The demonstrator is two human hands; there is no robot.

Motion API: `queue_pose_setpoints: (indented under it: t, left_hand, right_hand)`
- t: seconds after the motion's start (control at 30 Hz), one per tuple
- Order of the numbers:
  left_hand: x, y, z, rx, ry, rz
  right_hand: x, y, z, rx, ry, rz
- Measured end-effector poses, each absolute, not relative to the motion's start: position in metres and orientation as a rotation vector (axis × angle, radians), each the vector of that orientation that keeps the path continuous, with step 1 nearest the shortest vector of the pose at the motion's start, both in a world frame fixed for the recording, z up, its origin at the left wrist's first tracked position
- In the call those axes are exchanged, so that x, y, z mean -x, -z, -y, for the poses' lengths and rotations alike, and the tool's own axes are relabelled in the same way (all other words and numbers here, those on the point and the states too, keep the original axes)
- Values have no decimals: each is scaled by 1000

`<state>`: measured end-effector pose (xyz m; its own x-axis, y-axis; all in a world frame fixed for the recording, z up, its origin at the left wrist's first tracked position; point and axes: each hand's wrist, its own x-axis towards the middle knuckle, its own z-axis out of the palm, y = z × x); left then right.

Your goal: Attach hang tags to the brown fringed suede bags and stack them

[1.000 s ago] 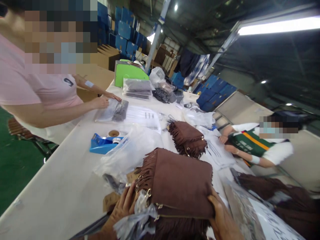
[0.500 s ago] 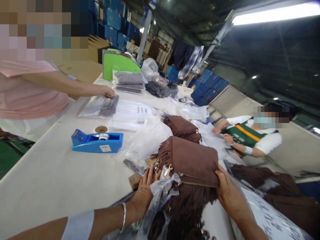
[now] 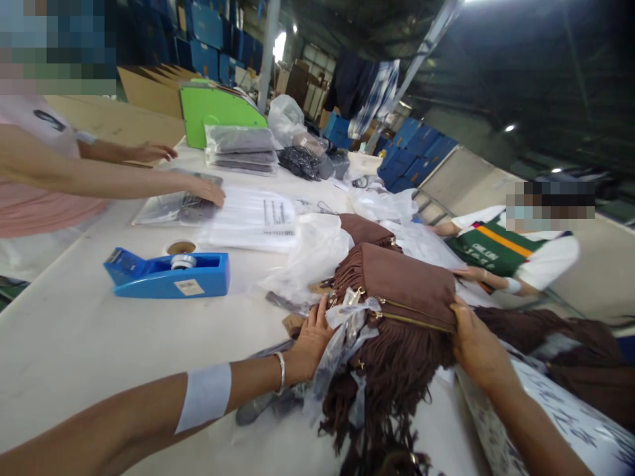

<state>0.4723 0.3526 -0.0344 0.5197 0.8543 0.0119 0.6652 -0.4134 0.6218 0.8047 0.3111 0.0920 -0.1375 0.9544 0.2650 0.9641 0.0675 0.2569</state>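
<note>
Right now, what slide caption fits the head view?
Right hand holding a brown fringed bag by its edge, left hand at its opposite side, blue tape dispenser farther left.

Front bag (image 3: 409, 271) between the hands (image 3: 311, 340), second bag (image 3: 366, 229) behind it, tape dispenser (image 3: 163, 281) on table (image 3: 149, 334) at left

White table (image 3: 119, 344), blue tape dispenser (image 3: 169, 274), plastic bags (image 3: 248, 218)

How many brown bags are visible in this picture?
2 clearly: the front bag, between left hand and right hand, and the rear bag behind it, partly hidden. The brown heap at right may hide more.
</note>
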Motion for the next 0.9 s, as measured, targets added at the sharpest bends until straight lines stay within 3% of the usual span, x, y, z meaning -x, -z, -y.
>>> queue_pose_setpoints:
  t: [0.43, 0.9]
  left_hand:
    - [-518, 53, -383, -2356, -362, -1247]
    - [-513, 60, -386, -2374, -462, -1186]
  right_hand:
    - [-829, -93, -330, 2258, 607, 2159]
    - [-799, -119, -342, 2423, 816, 2252]
